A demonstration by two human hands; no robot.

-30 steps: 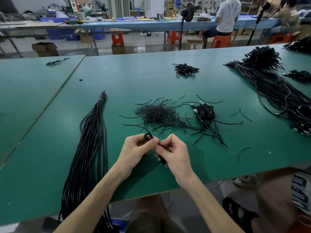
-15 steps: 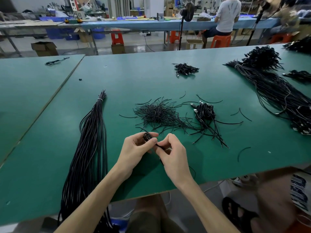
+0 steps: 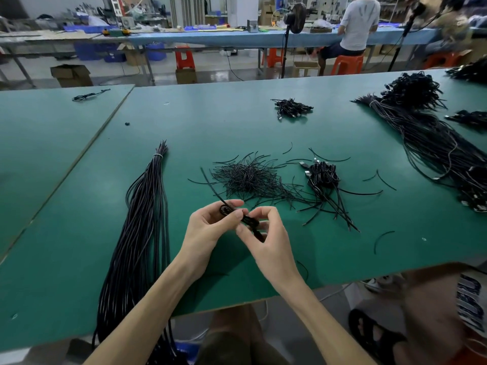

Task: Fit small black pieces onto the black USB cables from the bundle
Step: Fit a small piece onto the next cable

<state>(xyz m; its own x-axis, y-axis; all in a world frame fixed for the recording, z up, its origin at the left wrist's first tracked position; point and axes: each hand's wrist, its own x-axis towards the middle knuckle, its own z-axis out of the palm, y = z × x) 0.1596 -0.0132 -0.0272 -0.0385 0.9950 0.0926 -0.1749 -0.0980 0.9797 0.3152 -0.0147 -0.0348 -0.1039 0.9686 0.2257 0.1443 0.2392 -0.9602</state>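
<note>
Above the near edge of the table (image 3: 79, 259): one black USB cable (image 3: 247, 220), probably light, limp and slippery, looped end pinched in left grip (image 3: 208, 227), adjoining stretch pinched in right grip (image 3: 266, 241); best held close to the end.

A green worktable (image 3: 237, 122) is carrying a tied black cable bundle (image 3: 142, 233), a heap of thin black strands (image 3: 245, 177) and coiled USB cables (image 3: 322, 175).
</note>
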